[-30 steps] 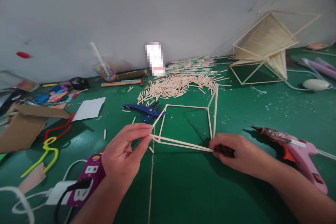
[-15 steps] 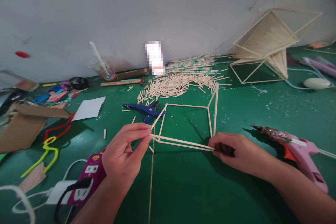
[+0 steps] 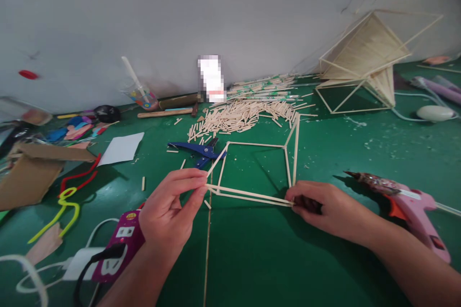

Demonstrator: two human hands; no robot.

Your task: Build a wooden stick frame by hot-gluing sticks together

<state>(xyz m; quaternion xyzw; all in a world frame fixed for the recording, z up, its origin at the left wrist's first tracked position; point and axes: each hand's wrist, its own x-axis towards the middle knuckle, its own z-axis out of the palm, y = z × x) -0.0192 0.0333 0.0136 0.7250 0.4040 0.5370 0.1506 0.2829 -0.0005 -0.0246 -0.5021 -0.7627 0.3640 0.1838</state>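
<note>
A frame of thin wooden sticks (image 3: 256,144) lies on the green table in front of me, with some sticks rising from its corners. My left hand (image 3: 171,206) pinches the frame's near left corner between thumb and fingertips. At the near right corner, my right hand (image 3: 320,204) grips stick ends with its fingers curled; the exact joint is hidden behind them. A long front stick (image 3: 248,192) spans from one hand to the other. Just beyond the frame's left side lie blue-handled cutters (image 3: 201,150). To the right of my right hand rests a pink glue gun (image 3: 406,201).
Behind the frame is a heap of short sticks (image 3: 230,119), with bundled sticks (image 3: 266,87) against the wall. A larger stick model (image 3: 374,57) stands back right. On the left are a purple power strip (image 3: 124,237), cables, cardboard (image 3: 30,177), white paper (image 3: 121,148) and a hammer (image 3: 167,112).
Almost nothing differs. Both hands keep their hold on the frame in the same place, and the view has shifted very slightly.
</note>
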